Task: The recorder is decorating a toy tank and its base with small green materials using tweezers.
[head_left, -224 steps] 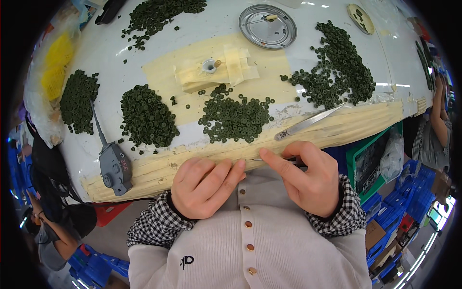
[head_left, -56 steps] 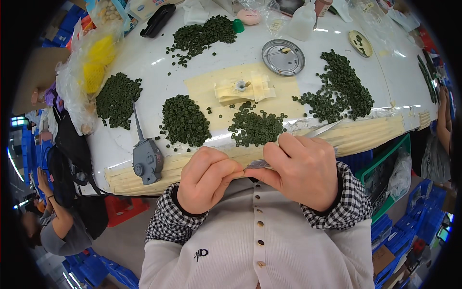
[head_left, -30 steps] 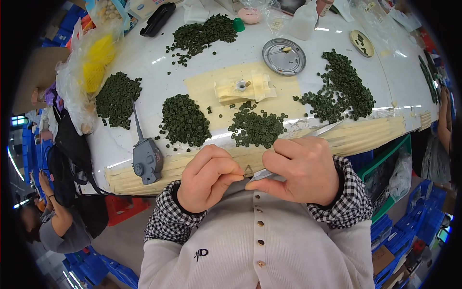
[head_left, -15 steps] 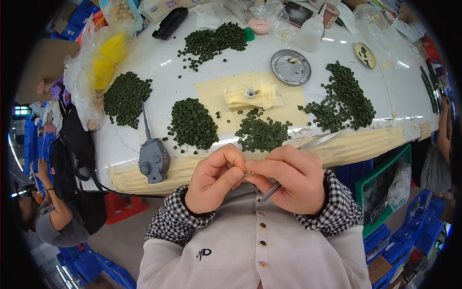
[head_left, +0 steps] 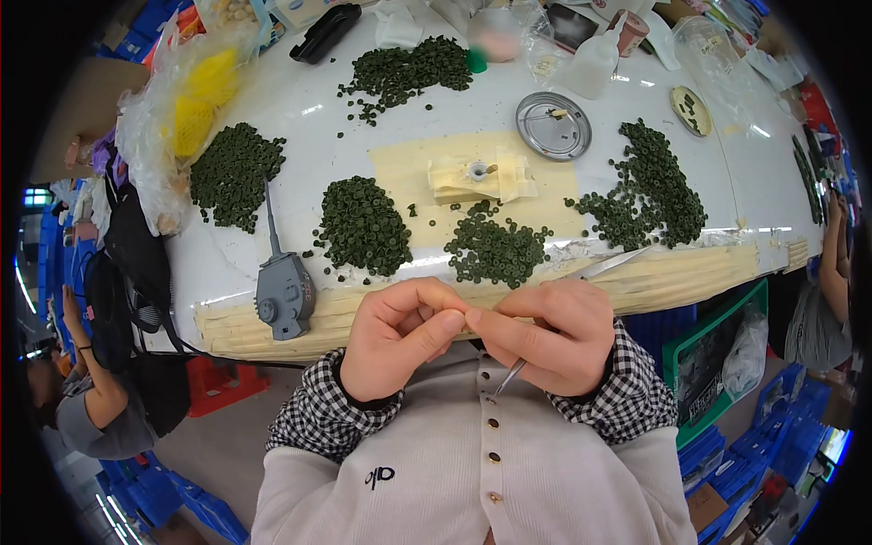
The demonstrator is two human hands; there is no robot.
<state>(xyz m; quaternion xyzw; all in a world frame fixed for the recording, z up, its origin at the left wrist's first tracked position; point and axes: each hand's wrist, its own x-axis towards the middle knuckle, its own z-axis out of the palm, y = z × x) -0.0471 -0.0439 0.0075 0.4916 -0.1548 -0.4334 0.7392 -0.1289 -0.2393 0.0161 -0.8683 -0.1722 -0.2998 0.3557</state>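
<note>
Since the earlier frame both hands sit slightly lower, below the worktop [head_left: 272,100] edge. Left hand [head_left: 395,336] and right hand [head_left: 545,336] are pressed together at the fingertips; right hand grips metal tweezers [head_left: 510,374]. Nearest green pile [head_left: 495,250] lies just above them; room beyond it.

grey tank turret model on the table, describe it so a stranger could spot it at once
On the white table, look at the near edge left of the person's left hand. The grey plastic tank turret model sits there, beside a dark green pile of small parts. Only it has a long thin barrel.
</note>
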